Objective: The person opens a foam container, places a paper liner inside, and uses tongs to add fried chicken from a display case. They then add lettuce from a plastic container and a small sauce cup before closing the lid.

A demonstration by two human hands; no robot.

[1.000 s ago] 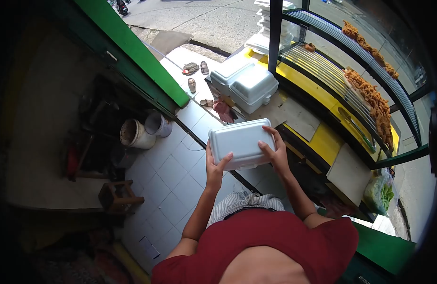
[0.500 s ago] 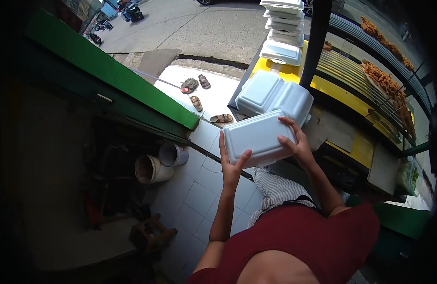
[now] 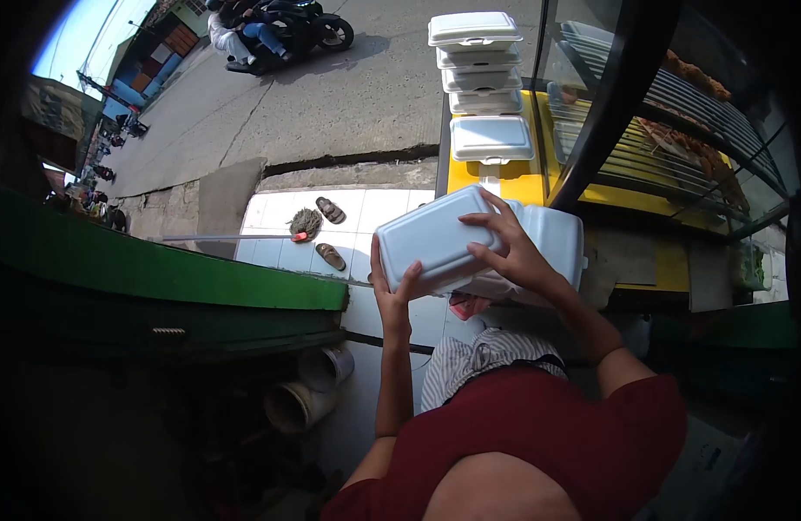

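Observation:
A closed white foam box [image 3: 435, 239] is held up between both hands, slightly tilted. My left hand [image 3: 392, 291] grips its left end, with the thumb on the front edge of the lid. My right hand [image 3: 513, 247] holds the right end, fingers spread over the lid. Behind and partly under it, another white foam box [image 3: 552, 243] rests at the edge of the yellow counter. Beyond it, one closed box [image 3: 491, 139] lies in front of a tall stack of closed foam boxes [image 3: 476, 30].
At right, a glass case with metal racks [image 3: 678, 130] holds fried food behind a black post [image 3: 622, 95]. A green ledge [image 3: 174, 269] runs along the left. Buckets [image 3: 300, 406], sandals [image 3: 331, 211] and a mop [image 3: 306, 223] are on the floor. A motorbike [image 3: 287, 30] with riders is on the road.
The view has turned, showing more road at left, and the motorbike has come into view. The held box is more tilted, and my right hand reaches further over its lid.

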